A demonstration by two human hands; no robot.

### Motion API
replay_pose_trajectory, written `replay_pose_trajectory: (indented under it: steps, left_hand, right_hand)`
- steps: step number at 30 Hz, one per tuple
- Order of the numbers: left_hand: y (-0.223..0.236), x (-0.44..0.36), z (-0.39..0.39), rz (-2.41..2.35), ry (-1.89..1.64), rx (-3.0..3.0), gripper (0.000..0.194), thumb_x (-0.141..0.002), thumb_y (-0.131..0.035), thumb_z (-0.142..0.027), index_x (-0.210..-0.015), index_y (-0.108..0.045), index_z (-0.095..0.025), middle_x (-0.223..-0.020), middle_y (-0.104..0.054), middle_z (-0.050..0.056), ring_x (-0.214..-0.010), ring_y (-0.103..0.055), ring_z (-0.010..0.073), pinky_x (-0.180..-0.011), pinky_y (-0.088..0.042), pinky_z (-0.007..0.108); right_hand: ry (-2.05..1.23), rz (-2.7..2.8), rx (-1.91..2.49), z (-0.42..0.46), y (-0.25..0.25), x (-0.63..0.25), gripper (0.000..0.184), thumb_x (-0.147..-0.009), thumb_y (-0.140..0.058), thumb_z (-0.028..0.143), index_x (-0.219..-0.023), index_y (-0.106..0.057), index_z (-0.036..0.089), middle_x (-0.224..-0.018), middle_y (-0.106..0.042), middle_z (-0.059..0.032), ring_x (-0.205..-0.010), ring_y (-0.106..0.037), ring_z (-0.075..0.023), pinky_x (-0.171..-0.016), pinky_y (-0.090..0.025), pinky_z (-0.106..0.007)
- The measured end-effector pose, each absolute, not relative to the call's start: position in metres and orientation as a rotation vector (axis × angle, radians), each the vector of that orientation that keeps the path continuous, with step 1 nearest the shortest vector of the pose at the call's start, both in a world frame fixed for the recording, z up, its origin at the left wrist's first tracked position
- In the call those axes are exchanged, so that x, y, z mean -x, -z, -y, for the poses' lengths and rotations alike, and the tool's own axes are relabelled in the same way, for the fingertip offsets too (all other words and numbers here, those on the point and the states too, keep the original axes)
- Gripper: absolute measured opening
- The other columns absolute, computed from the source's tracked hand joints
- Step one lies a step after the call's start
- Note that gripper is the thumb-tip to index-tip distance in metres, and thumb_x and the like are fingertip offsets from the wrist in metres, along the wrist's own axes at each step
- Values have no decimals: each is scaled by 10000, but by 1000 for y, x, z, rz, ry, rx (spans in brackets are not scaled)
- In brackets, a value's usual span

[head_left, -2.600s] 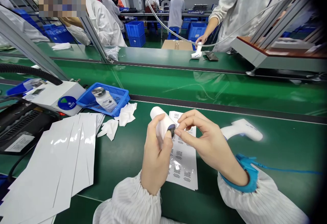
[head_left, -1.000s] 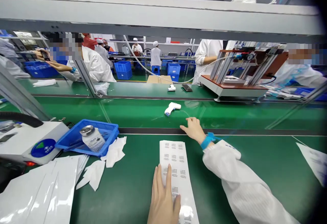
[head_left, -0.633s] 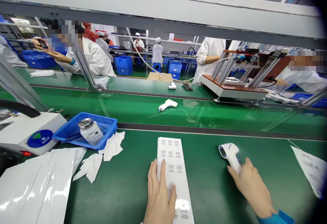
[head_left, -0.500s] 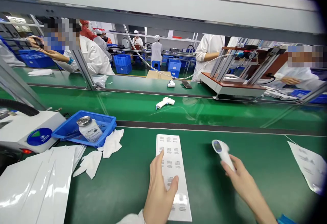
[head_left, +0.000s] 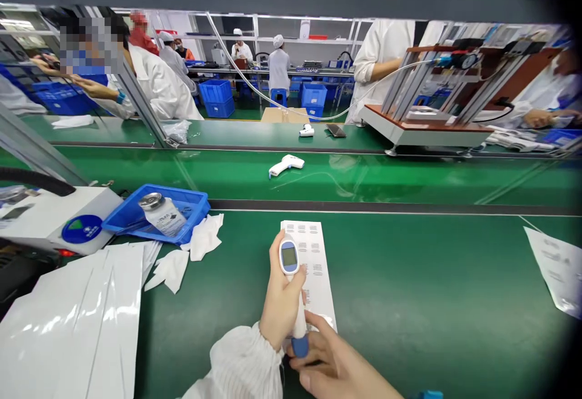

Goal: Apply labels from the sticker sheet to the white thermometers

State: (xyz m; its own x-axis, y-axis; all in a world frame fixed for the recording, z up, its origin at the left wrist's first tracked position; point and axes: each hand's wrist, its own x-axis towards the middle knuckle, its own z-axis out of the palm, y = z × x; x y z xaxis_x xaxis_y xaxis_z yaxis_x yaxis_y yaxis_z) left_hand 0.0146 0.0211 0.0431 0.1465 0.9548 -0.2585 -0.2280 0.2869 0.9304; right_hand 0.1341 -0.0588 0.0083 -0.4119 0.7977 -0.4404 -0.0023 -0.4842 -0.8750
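A white infrared thermometer (head_left: 289, 257) with a blue-rimmed grey screen is upright between my hands, screen towards me. My left hand (head_left: 278, 305) is closed round its upper part, thumb across the front below the screen. At the blue lower end of the handle, the fingers of my right hand (head_left: 336, 356) curl in and touch it; part of their grip is hidden. Behind the thermometer a white sheet of printed labels (head_left: 321, 271) lies on the green bench, partly covered by my left hand.
A blue tray (head_left: 202, 208) holds a metal-capped white bottle (head_left: 164, 214). Torn paper (head_left: 207, 238), glossy white sheets (head_left: 68, 326) and a white machine (head_left: 50, 220) are at left. Another thermometer (head_left: 286, 165) lies on the green belt (head_left: 218, 174). A printed sheet (head_left: 557, 268) lies right; co-workers sit beyond.
My right hand has brought the thermometer leftwards over the label sheet. My left hand, earlier open above the labels, now grips its upper part, with my right hand at the lower end.
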Motion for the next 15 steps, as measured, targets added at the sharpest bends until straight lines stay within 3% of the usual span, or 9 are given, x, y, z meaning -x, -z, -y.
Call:
replay_pose_trajectory:
  steps: [3,7,9,12,15]
  left_hand:
    - [-35,-17,-17,-1046,-987,-885,663,-911,-551,-347,-1461,-184,-372,-945,-569,-10,-488,-413,55,-478,-401,204]
    - [-29,-20,-15,-1038,-932,-853,652,-906,-535,-322,-1459,-193,-362,-849,-572,-27,-453,-356,61,-442,-342,199]
    - [-29,-19,-15,-1052,-912,-841,660,-902,-533,-325,-1464,-189,-354,-877,-599,-13,-442,-348,58,-428,-326,198]
    - [-30,-18,-16,-1053,-922,-835,676,-887,-547,-336,-1465,-198,-337,-1060,-625,43,-492,-448,71,-433,-359,200]
    - [-29,-21,-17,-1031,-940,-810,671,-877,-563,-329,-1456,-223,-338,-1203,-595,66,-532,-506,70,-443,-392,198]
  right_hand:
    - [-1888,1393,1437,62,-24,-144,692,-764,-676,282,-1404,-418,235,-1135,-646,-101,-868,-673,-193,-723,-529,-284]
    - [-1569,1686,1586,45,-47,-160,220,-884,-554,297,-1061,-667,229,-866,-715,-28,-739,-660,-187,-671,-510,-288]
    - [-1305,1726,1654,28,-45,-171,202,-924,-506,323,-991,-669,224,-848,-706,-26,-769,-659,-202,-701,-520,-318]
    - [-909,1749,1706,2,-29,-186,193,-910,-539,311,-1054,-638,227,-1079,-663,-61,-980,-633,-227,-845,-520,-379]
    - [-799,1788,1728,-19,-12,-194,175,-900,-552,297,-1036,-639,232,-1181,-615,-67,-1053,-599,-231,-876,-509,-401]
